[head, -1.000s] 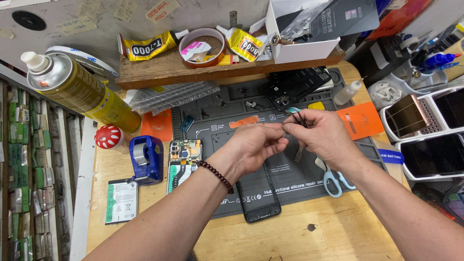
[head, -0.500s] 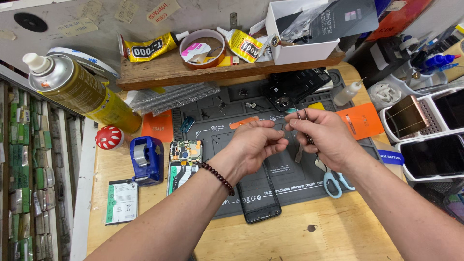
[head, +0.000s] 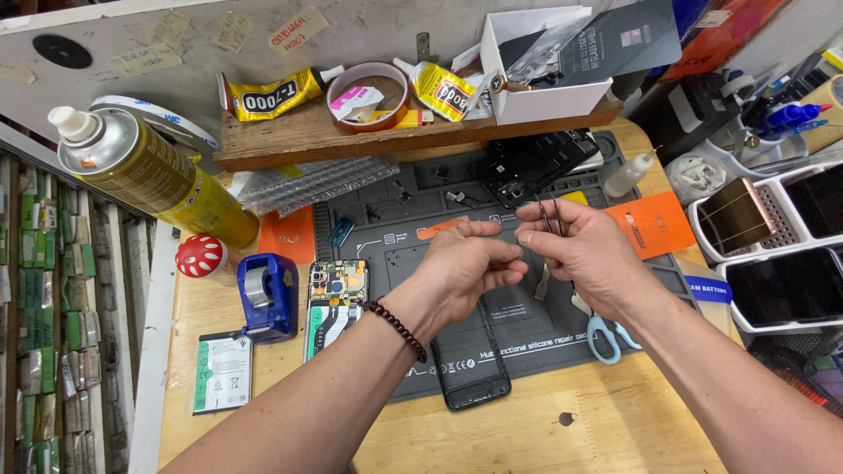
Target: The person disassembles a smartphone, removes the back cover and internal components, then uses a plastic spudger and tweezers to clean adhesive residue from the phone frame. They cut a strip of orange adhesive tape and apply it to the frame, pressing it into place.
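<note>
Both my hands are raised together above a dark grey silicone repair mat. My right hand pinches thin metal tweezers, their tips pointing up. My left hand, a dark bead bracelet on its wrist, has fingertips pinched on something very small and clear, right against the right hand's fingers; I cannot make out what it is. Below the hands a black phone frame lies on the mat. A phone circuit board rests at the mat's left edge.
Blue-handled scissors lie right of the mat. A blue tape dispenser, a flat battery, a red mushroom-shaped thing and a gold spray can stand left. A wooden shelf holds glue tubes, tape and a white box. Phones sit in trays at right.
My hands have stayed close together above the mat, shifting only slightly; the tweezers have tilted a little in my right hand.
</note>
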